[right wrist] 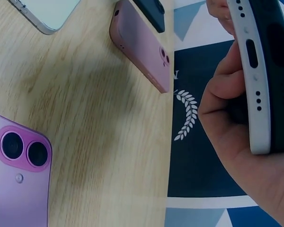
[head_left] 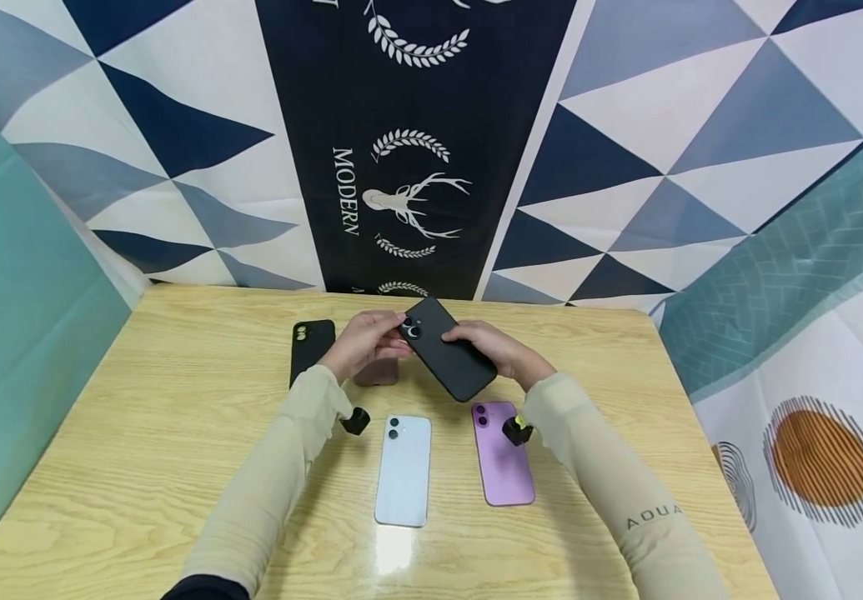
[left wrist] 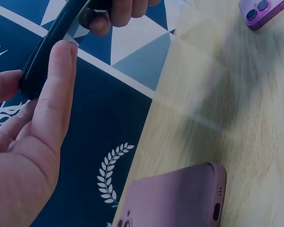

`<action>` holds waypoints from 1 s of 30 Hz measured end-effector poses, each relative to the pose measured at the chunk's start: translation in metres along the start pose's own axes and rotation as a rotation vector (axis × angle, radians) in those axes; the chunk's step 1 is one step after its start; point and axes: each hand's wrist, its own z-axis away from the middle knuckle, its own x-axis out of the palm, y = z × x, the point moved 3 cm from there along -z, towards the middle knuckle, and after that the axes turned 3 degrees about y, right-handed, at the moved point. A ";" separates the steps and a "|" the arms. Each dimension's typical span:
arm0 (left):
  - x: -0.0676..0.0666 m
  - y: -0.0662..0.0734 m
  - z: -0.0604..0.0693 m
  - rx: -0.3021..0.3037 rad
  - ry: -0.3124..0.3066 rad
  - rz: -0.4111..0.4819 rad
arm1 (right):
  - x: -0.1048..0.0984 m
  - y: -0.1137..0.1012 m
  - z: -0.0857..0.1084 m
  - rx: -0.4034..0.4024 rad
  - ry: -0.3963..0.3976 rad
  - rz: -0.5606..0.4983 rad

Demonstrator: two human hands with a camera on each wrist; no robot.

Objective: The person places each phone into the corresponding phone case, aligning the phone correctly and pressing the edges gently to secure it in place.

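Note:
Both hands hold a black case (head_left: 455, 358), tilted above the table, its camera end towards the left. At that end, the left hand (head_left: 367, 340) pinches a corner between thumb and fingers. The right hand (head_left: 497, 346) grips the other side, thumb on the black back. In the right wrist view, a silver phone edge (right wrist: 253, 80) with a port lies against the black case (right wrist: 280, 71), above the curled fingers of the right hand (right wrist: 236, 123). The left wrist view shows the left hand (left wrist: 45, 123) around the dark corner (left wrist: 38, 71). How fully phone and case fit together, I cannot tell.
Another black case (head_left: 313, 343) and a pink phone or case (head_left: 377, 372) lie behind the left wrist. Nearer the front are a white phone (head_left: 403, 479) and, to its right, a purple phone (head_left: 506, 471). A patterned cloth (head_left: 416, 108) hangs behind the wooden table (head_left: 176, 417).

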 end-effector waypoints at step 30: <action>0.002 -0.005 0.002 -0.024 -0.060 0.050 | -0.002 0.003 0.003 0.003 -0.070 0.033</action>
